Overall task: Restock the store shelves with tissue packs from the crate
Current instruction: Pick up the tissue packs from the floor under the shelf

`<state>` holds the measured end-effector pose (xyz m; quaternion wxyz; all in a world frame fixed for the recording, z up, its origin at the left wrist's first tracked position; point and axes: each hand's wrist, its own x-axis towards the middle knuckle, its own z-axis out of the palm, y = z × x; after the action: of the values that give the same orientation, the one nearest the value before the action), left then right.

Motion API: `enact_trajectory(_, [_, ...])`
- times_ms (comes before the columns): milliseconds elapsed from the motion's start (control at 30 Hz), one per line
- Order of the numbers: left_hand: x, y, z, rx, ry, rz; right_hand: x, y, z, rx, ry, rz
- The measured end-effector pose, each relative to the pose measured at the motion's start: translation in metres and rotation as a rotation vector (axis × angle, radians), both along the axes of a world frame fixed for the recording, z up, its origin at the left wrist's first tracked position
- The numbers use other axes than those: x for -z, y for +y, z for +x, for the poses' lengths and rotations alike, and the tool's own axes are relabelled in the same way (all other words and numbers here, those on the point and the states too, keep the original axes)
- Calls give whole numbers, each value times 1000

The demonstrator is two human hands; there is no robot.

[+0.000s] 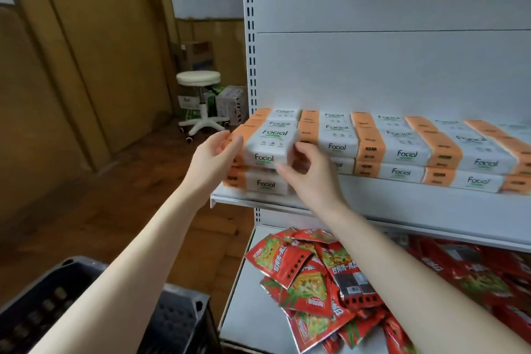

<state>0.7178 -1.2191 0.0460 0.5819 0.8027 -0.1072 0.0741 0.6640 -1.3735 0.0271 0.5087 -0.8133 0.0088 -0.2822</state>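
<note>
Both your left hand (214, 152) and right hand (310, 178) grip the tissue pack's (270, 146) ends, lying left-right atop the stack (265, 184).

Below the right hand (310, 175) lies a loose heap of glossy red foil snack packets (316, 276) with green-and-yellow pictures. They overlap one another, and a few are turned over to show silver backs with barcodes. Beyond the left hand (214, 156), farther into the room, stands a white round-cushioned stool (198, 79) on a white wheeled star base. A brown cardboard box (195, 56) sits behind the stool, higher up against the wall, and white printed cartons (231, 103) stand on the floor just beside its base. Left of the left hand runs brown wooden wall panelling (109, 52), and under that hand is a dark reddish-brown wooden floor (129, 195).
</note>
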Motion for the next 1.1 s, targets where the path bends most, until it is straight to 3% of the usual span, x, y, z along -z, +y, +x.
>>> enact_trajectory(67, [10,7,-1,2,30,4,8,0,-1,0,20,-41])
enact_trajectory(267, [40,12,-12,-124,-234,143,24,-4,-5,-16,29,-98])
enact_trajectory(400, [41,9,-11,-197,-308,171,29,-3,-1,-2,8,-99])
enact_trajectory(800, [43,-1,-20,-289,-244,89,31,-3,-6,-6,-20,-49])
enact_trajectory(933, [37,-10,-38,-387,-457,136,30,-12,-14,52,-53,-2])
enact_trajectory(1033, [41,-33,-60,-248,-618,109,29,-24,-27,80,-95,36])
enact_trajectory(1100, [49,-60,-81,-64,-627,81,31,-36,-41,94,-121,27])
